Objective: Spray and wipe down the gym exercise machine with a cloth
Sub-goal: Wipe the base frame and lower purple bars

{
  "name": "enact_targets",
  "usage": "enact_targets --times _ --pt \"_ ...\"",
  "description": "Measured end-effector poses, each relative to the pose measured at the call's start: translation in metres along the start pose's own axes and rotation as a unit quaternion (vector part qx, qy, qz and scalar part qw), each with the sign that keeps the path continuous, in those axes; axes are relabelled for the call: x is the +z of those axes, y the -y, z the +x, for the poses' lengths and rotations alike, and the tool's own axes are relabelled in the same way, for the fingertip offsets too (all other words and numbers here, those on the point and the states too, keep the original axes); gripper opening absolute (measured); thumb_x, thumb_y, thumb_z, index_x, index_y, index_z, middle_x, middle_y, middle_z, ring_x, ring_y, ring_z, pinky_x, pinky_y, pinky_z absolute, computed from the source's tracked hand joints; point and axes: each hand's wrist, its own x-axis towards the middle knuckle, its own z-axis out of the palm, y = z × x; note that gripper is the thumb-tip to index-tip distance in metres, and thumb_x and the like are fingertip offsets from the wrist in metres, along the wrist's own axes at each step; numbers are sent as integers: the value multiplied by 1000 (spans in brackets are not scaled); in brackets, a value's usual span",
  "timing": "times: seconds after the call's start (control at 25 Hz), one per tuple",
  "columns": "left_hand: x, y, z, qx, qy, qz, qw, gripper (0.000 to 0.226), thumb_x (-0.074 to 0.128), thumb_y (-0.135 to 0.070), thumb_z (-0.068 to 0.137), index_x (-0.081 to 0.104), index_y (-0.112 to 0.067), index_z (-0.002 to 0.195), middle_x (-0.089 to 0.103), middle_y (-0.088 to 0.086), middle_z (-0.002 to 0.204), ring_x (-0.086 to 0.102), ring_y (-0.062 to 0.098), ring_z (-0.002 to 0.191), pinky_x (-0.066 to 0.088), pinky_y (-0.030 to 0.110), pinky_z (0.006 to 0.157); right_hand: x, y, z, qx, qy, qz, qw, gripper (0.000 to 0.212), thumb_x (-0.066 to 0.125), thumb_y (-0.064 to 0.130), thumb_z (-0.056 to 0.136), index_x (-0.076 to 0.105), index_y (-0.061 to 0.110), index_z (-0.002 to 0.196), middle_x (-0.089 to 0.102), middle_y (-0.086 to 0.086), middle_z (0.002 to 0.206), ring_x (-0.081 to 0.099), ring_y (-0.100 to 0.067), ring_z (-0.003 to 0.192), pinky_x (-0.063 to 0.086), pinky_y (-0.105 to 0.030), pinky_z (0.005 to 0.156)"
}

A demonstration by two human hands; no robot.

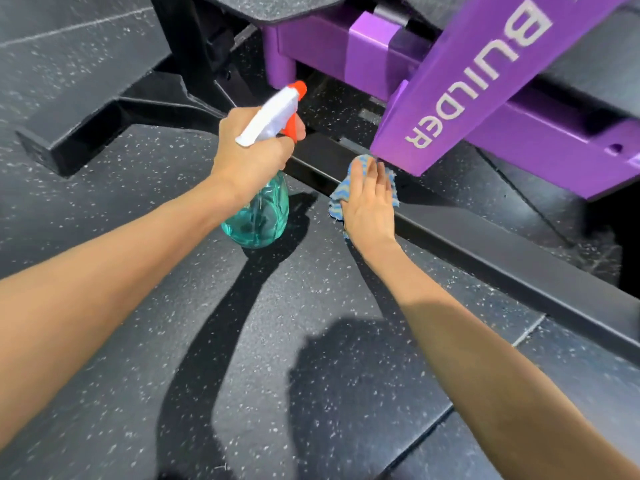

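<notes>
Left hand (251,152) is wrapped tight around the neck of the teal spray bottle (259,216), white-and-orange nozzle aimed toward the purple machine frame (460,88), the one lettered "BUILDER". Right hand (369,206) lies flat, fingers straight, pressing the blue striped cloth (337,197) onto the black base bar (485,244), just below the foot of that purple beam. Speckled rubber floor (277,375) underneath, both arms' shadows falling across it.
</notes>
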Motion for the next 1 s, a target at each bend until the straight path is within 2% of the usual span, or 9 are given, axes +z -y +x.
enact_targets --times 0.12,0.2,0.28,0.4,0.56,0.72,0.84,0.92,1.0 --pt "13 -22 -12 22 34 24 999 29 51 3 66 71 -7 85 71 14 96 56 11 76 46 22 61 -4 -35 -26 15 -10 19 1000 74 69 26 83 35 -4 141 40 -30 140 37 -43 133 32 -47 112" --pt "21 -31 -20 34 65 26 997 35 51 -3 63 72 -7 90 69 19 95 56 15 74 46 25 60 -2 -62 -45 30 -10 30 999 74 74 23 76 41 -7 136 45 -32 135 42 -46 128 36 -50 108" --pt "29 -33 -27 31 89 28 995 39 50 -4 62 71 -7 94 68 21 96 52 16 68 44 25 57 -3 -91 -69 55 -14 45 997 74 69 21 80 35 -7 140 37 -33 141 35 -46 133 30 -50 112" --pt "46 -30 -41 22 152 60 986 42 51 -5 59 70 -6 96 67 22 99 47 15 65 39 20 53 -8 -146 -114 136 14 66 988 75 54 23 91 13 -2 149 13 -28 153 11 -41 144 9 -44 119" --pt "66 -38 -55 17 237 131 963 44 53 -13 54 70 -11 95 67 24 99 49 18 67 42 29 62 -20 -196 -142 191 61 89 976 81 55 24 92 5 -2 149 3 -26 155 0 -40 144 1 -43 118" --pt "89 -61 -63 30 284 161 945 37 53 -14 57 70 -17 90 69 17 103 51 13 63 43 26 58 -22 -159 -95 112 109 99 983 85 52 19 92 -9 -5 147 -10 -30 153 -9 -45 142 -7 -47 116" --pt "118 -79 -71 68 323 209 920 35 52 -20 60 70 -18 90 68 19 93 44 12 56 38 24 53 -22 -144 -65 34 115 133 984 83 50 15 93 -11 -1 148 -14 -24 155 -14 -39 143 -11 -43 116" --pt "137 -89 -71 88 348 211 909 33 54 -18 64 69 -10 92 62 14 73 37 10 52 33 23 49 -18 -162 -75 1 78 168 983 85 56 18 91 -3 -1 149 -6 -23 156 -6 -37 145 -2 -45 119" --pt "151 -97 -67 97 358 196 908 22 58 -8 72 69 -9 91 54 -7 54 37 6 45 32 19 46 -10 -191 -109 11 37 174 984 92 70 10 78 13 -5 148 11 -26 154 10 -41 144 13 -48 118"
